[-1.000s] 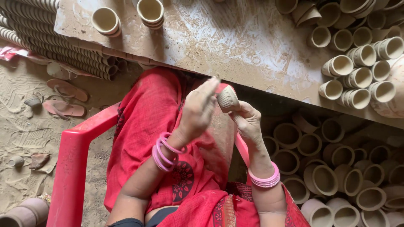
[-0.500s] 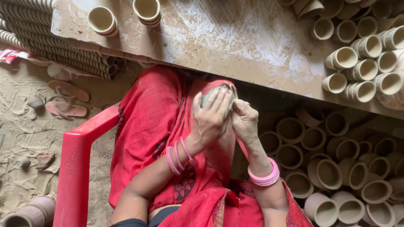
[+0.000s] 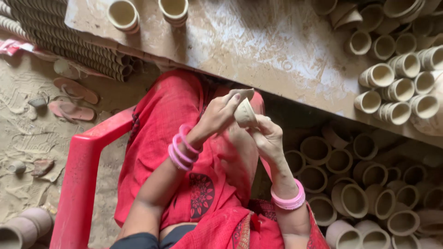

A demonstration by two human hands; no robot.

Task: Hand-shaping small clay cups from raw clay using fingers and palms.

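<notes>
One clay cup (image 3: pixel 244 113) gripped between left hand (image 3: pixel 217 115) and right hand (image 3: pixel 268 138) (two cups (image 3: pixel 147 14) on the table (image 3: pixel 258 50)).

Seated person seen from above, chair (image 3: pixel 87 175) under them, armrest on the left. Both hands raised over the lap: left hand (image 3: pixel 214 117) and right hand (image 3: pixel 267 138) meet around a small cup (image 3: pixel 244 113), fingers touching it. Work table (image 3: pixel 258 50) lies just beyond the hands; two cups (image 3: pixel 147 14) sit at its far left edge, more cups (image 3: pixel 401 83) on its right end. Stacked cups (image 3: pixel 364 193) fill the floor at right, poss. reaching under the table. Sandals (image 3: pixel 71 99) on ground at left, w/ rows of cups (image 3: pixel 60 50) behind them.
</notes>
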